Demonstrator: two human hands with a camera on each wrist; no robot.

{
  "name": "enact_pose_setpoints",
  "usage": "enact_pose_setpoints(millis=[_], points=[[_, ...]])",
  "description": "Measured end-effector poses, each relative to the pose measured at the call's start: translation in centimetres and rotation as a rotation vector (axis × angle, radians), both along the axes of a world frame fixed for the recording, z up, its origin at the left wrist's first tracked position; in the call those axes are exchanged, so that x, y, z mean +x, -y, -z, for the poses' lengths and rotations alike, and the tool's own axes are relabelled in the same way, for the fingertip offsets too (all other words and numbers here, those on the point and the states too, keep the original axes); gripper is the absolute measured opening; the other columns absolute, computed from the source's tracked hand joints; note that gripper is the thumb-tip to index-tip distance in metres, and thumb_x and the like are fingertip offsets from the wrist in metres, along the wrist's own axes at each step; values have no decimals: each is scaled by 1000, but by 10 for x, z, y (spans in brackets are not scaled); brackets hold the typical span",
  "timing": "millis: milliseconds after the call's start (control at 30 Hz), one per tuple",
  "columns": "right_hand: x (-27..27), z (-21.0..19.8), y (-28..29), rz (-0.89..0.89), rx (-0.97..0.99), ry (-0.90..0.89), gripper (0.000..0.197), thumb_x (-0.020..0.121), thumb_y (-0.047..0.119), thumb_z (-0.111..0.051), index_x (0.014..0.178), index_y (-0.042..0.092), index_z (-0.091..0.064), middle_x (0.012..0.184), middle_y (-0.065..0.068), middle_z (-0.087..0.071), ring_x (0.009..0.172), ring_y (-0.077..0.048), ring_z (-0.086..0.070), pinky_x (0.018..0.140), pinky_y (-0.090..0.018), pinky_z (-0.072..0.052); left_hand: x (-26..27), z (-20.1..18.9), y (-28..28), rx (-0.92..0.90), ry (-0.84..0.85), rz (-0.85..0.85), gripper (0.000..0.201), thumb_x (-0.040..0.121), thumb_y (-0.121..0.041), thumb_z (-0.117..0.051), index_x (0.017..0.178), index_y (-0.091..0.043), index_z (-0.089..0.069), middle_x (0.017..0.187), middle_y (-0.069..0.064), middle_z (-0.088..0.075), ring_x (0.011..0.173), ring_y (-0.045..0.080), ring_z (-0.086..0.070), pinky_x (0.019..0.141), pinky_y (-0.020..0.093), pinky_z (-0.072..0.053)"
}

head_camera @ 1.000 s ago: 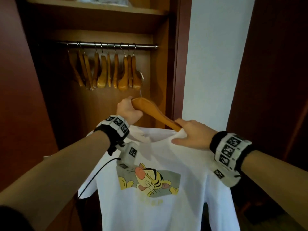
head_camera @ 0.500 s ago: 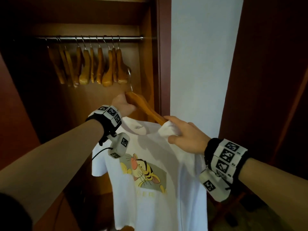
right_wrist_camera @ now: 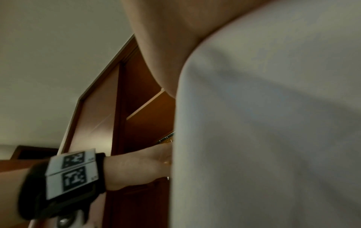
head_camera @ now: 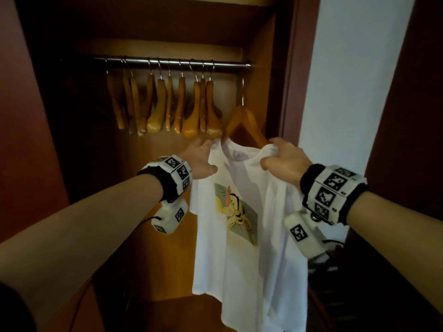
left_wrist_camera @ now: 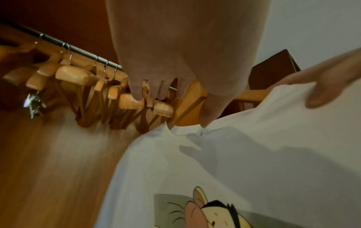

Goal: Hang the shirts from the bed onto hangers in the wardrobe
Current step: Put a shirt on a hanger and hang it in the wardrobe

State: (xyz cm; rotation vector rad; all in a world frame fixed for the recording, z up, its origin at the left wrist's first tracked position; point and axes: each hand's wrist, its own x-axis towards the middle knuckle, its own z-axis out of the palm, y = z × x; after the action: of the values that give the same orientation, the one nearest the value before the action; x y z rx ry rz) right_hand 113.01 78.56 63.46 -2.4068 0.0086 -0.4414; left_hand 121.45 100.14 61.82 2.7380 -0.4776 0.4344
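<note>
Far left: wardrobe (head_camera: 36, 116) side panel, then the rail (head_camera: 167, 61) with a bunch of empty wooden hangers (head_camera: 165, 106) crowded together. Just right of them the loaded hanger (head_camera: 242, 117) now hangs with its hook up at the rail's right end; half a second ago it was held low, below the rail, so it has been lifted up and looks hooked on, though the hook contact itself is too small to confirm.

Left hand (head_camera: 201, 159): fingers reaching forward at the hanger's left arm and the shirt's left shoulder; the left wrist view shows them loosely extended against the wood, not clearly wrapped, so grip uncertain.

White cartoon-print shirt (head_camera: 242, 226) drapes from the hanger, neckline sitting a bit skewed.

Right hand (head_camera: 282, 161): fingers curled, pinching a bunch of the shirt's right shoulder over the hanger end.

Judgement: this shirt is nearly done; what's left is smoothing the shoulders and letting go.
</note>
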Motion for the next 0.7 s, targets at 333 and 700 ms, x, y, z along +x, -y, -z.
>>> enact_pose_setpoints(millis=[333,700], points=[[127,-53,-58,197,-145,15,66,91,35,-56,150,21,-32,141,-17,-47,125,-40,-50,100,-44,-48,89,-55,-55,261,132,21,87,92,-41,-60,158,-18,-7,165,4,0,152,21,3,122,44,-8],[205,-96,-61,316,-142,30,62,92,27,-55,149,20,-32,139,-17,-48,124,-39,-51,92,-41,-48,146,-78,-32,258,98,63,74,99,-53,-40,158,-20,-11,166,-3,-2,152,16,1,123,42,-3]])
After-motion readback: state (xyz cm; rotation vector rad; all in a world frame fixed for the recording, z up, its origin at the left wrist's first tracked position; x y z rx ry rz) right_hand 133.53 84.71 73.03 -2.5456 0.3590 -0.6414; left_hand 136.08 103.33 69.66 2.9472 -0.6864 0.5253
